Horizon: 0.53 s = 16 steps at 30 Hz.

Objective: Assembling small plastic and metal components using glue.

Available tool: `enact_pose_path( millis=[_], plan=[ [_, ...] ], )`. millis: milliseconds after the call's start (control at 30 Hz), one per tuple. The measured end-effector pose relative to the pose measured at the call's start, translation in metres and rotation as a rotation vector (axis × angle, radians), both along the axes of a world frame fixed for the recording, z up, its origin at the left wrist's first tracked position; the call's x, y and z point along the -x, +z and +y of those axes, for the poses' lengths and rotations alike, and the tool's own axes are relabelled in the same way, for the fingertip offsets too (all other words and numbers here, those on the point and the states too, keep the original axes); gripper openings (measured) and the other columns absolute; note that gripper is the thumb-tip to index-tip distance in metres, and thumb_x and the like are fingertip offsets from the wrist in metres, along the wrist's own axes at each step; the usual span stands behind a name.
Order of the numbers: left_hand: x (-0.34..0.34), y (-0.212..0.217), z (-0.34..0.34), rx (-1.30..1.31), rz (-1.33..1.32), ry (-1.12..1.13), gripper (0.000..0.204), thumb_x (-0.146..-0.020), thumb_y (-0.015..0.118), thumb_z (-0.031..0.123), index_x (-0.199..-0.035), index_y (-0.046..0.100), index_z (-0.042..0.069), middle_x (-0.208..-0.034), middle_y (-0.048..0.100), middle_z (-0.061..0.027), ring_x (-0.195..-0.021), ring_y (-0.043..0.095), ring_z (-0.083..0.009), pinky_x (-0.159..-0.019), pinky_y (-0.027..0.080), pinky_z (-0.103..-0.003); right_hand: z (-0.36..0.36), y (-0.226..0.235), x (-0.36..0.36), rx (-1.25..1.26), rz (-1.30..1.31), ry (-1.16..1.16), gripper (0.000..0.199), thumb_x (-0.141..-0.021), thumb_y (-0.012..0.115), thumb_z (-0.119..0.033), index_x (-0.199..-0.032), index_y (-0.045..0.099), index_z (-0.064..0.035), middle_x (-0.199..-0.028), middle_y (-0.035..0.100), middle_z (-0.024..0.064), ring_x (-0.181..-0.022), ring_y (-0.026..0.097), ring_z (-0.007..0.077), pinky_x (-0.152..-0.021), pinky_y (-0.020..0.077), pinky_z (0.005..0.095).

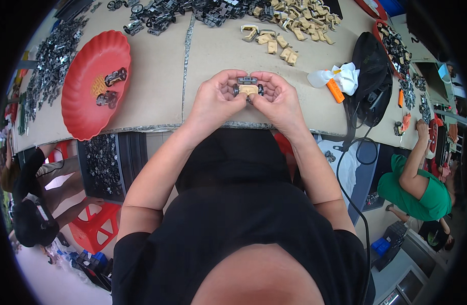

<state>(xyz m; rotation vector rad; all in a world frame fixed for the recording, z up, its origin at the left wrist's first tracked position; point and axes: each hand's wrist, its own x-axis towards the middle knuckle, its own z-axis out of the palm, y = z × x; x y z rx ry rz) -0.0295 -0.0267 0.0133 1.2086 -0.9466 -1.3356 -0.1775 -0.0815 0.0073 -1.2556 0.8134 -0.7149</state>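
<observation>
Between both hands, just above the table's front edge, I hold a small toy car (248, 90) with a tan body part, a grey end piece and dark wheels. My left hand (220, 97) wraps its left side, thumb pressed on the tan part. From the other side my right hand (277, 99) grips it the same way, the thumbs close together. Loose tan body parts (289, 56) lie beyond my hands. Farther back are dark grey car chassis (162, 15) in a heap. To the left, a red scalloped tray (81, 112) holds two dark car pieces (111, 86).
Right of my hands lie a clear bottle (320, 78), crumpled white tissue (347, 79), an orange tool (335, 91) and a black bag (370, 76) with a hanging cable. Grey parts (55, 56) cover the far left. A co-worker in green (416, 185) reaches over the table at right.
</observation>
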Motion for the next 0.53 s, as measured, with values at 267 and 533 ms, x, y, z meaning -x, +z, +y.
enact_pose_path(
  millis=[267,533],
  plan=[
    [0.0010,-0.0035,-0.0008,0.019,-0.017,0.027,0.036,-0.078,0.055,-0.005,-0.113,0.047,-0.004,-0.094,0.057,-0.0044,-0.083,0.055,-0.0055,-0.074,0.045,-0.018,-0.0009,-0.0011,-0.0009,0.015,-0.001,-0.005,0.037,-0.075,0.058,0.005,-0.111,0.049,0.0051,-0.100,0.058,0.0091,-0.090,0.057,0.0100,-0.079,0.0471,0.0218],
    [0.0019,-0.0082,0.0028,0.082,-0.056,0.026,0.038,-0.079,0.056,-0.003,-0.115,0.046,-0.002,-0.098,0.055,-0.0059,-0.084,0.055,-0.0065,-0.074,0.046,-0.019,-0.0007,-0.0005,-0.0019,0.018,-0.010,-0.018,0.038,-0.076,0.059,0.000,-0.112,0.048,0.0042,-0.100,0.058,0.0093,-0.089,0.057,0.0111,-0.078,0.0464,0.0214]
  ],
)
